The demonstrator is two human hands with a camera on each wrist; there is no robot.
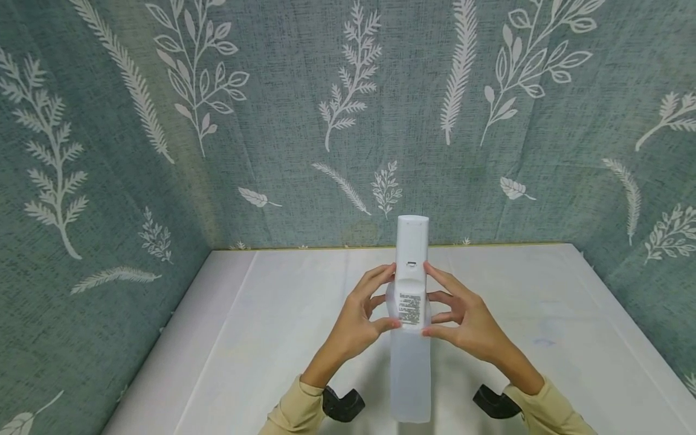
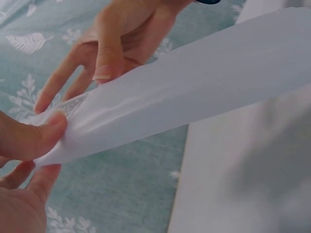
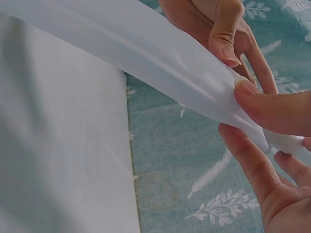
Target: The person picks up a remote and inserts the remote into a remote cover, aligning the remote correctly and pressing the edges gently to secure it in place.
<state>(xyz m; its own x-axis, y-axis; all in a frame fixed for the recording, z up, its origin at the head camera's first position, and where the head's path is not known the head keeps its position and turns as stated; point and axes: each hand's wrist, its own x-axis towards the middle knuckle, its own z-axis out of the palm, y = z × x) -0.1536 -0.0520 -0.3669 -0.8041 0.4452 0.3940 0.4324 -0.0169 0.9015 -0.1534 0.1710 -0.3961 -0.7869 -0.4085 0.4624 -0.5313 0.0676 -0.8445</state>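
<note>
A long white device [image 1: 412, 238] with a small port and a printed label [image 1: 409, 308] stands upright above the table, its lower part inside a frosted plastic sleeve [image 1: 410, 380]. The sleeve's loose end hangs below. From the left side, my left hand [image 1: 361, 317] pinches the device and sleeve, thumb near the label and index fingertip higher up. My right hand [image 1: 470, 314] grips the opposite edge in much the same way. In the left wrist view the sleeve [image 2: 194, 73] stretches away from the fingers. The right wrist view shows the sleeve [image 3: 146, 53] creased near the thumb.
A white table [image 1: 272, 338] lies beneath the hands. Behind it and along both sides hangs a green-grey leaf-patterned cloth [image 1: 293, 121]. Black curved pieces [image 1: 344, 405] sit at both wrists, by the beige sleeve cuffs.
</note>
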